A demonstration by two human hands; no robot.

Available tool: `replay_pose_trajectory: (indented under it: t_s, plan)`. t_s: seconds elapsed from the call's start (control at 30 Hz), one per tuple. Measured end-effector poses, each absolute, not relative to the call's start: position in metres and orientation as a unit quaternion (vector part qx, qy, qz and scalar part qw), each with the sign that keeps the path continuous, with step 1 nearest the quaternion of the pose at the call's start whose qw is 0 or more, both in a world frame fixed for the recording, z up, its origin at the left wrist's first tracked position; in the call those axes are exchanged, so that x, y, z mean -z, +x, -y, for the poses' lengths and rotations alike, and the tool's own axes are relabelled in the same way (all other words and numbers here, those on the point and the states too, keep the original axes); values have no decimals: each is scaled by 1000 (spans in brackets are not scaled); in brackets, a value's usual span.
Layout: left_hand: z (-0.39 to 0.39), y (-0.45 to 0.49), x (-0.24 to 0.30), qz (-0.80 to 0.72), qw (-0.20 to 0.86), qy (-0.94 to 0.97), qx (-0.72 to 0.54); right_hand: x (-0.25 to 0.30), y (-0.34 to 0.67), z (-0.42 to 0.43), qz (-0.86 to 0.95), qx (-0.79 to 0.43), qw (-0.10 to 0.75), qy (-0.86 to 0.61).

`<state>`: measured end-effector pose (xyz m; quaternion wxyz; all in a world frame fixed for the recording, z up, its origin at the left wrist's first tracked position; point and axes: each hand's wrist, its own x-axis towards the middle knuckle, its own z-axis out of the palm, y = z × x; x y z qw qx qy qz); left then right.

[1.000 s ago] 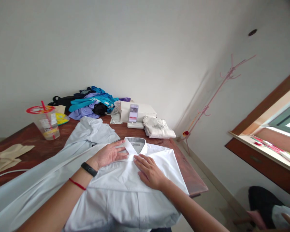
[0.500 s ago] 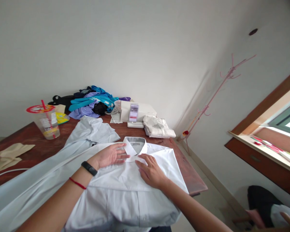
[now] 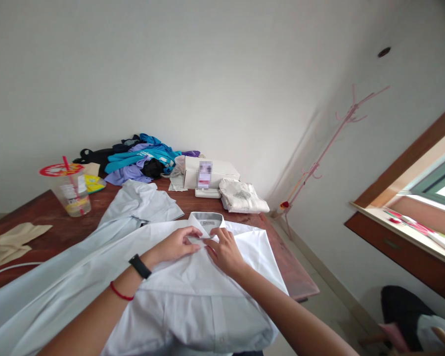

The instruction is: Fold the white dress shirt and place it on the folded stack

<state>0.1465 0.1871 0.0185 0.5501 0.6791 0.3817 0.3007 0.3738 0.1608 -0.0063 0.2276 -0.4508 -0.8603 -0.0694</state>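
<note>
Well left of the collar [image 3: 207, 221] I see a plastic cup [image 3: 72, 195]; its printing is too small to read. The left hand [image 3: 176, 244] lies low on the white shirt [image 3: 193, 306], fingers curled, pinching the collar's left point. The right hand [image 3: 225, 252] meets it from the right, fingertips bunched, gripping the collar's front. I can't read the collar's inner tag.

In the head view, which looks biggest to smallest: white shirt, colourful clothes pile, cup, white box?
1. white shirt, nearest the camera, so it looks extra big
2. colourful clothes pile
3. cup and white box look about alike
</note>
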Motion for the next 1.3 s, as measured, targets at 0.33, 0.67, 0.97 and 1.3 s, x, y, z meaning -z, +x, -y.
replay_pose_trajectory:
  t_s: [0.33,0.67,0.97,1.3]
  plan:
    - [-182,163,-2,-511,193,777,-314,12,359,-177,829,5,268,-491]
    - [-186,161,-3,-578,73,785,-213,15,348,-184,785,12,304,-539]
    - [-192,156,-7,-563,127,793,-195,12,375,-174,782,27,343,-519]
    - [-197,158,-2,-609,122,766,-166,-10,396,-58,897,-23,103,-430]
